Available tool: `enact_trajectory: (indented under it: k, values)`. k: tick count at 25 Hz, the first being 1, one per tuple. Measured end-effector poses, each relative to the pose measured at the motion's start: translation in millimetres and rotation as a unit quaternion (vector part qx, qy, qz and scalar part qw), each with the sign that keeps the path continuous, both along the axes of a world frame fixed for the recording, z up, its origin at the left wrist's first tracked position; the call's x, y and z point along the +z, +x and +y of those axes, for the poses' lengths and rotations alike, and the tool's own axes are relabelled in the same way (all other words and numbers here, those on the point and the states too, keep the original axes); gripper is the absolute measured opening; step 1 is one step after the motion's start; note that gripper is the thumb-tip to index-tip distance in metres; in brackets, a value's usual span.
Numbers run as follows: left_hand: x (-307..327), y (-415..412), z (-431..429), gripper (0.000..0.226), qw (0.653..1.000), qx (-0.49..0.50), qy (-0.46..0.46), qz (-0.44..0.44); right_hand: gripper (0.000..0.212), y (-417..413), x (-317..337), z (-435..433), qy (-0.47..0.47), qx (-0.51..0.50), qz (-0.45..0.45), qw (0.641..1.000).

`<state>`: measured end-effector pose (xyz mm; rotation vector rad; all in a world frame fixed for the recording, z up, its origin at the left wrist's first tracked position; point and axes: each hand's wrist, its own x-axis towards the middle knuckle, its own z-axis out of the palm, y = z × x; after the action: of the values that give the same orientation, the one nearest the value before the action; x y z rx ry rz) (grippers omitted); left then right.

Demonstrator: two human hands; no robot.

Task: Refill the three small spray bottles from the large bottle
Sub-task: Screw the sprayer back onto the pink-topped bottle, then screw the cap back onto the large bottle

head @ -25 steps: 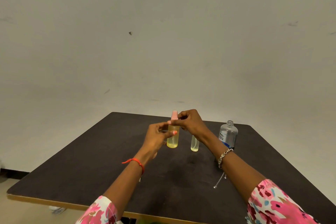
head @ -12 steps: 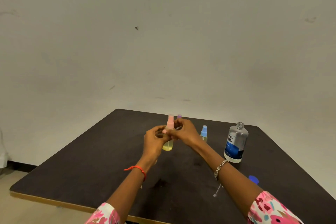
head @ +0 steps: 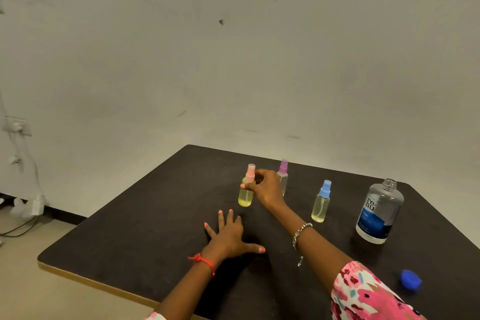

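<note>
The pink-capped spray bottle [head: 245, 197] stands upright toward the far middle of the table [head: 155, 228], and its clear body is mostly full of pale yellow liquid. Whether its base rests on the surface or hangs just above it cannot be told. Your right hand [head: 266, 188] grips it from the right side, with the fingers [head: 244, 186] curled round the shoulder just below the pink sprayer.

Just behind that hand, and partly hidden by it, the purple-capped spray bottle [head: 283, 167] stands upright. The blue-capped spray bottle [head: 320, 205] stands to the right of your wrist, apart from it, and holds pale liquid in its lower half. Further right is the large bottle [head: 378, 215], clear with a blue label, upright with its threaded neck uncovered. Its blue cap [head: 411, 279] lies on the table nearer to you, close to the right edge.

Your left hand [head: 230, 236] lies palm down on the table in front of the pink-capped bottle, with fingers [head: 221, 218] straight and spread, holding nothing. A red thread [head: 205, 262] circles that wrist, a metal bracelet [head: 301, 229] hangs on the right wrist, and a pink floral sleeve [head: 363, 293] covers the right upper arm.

Beyond the table rises a plain pale wall [head: 259, 60]. At the far left a wall socket [head: 18, 127] carries cables down to the floor [head: 26, 280].
</note>
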<state>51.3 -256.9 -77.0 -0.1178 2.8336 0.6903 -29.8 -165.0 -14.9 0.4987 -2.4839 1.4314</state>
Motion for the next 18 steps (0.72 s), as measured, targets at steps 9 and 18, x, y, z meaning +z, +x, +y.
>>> enact_trajectory:
  k: [9,18]
  values:
    - [-2.3,0.1,-0.4,0.107,1.000,-0.008,-0.028,-0.013,0.035,-18.3,-20.3,-27.0,0.037,0.011,-0.007,0.999]
    - [10.5,2.2,6.4,0.100,0.998,-0.007,-0.045,-0.032,0.037,5.5,13.2,20.2,0.102,0.049,-0.080,0.990]
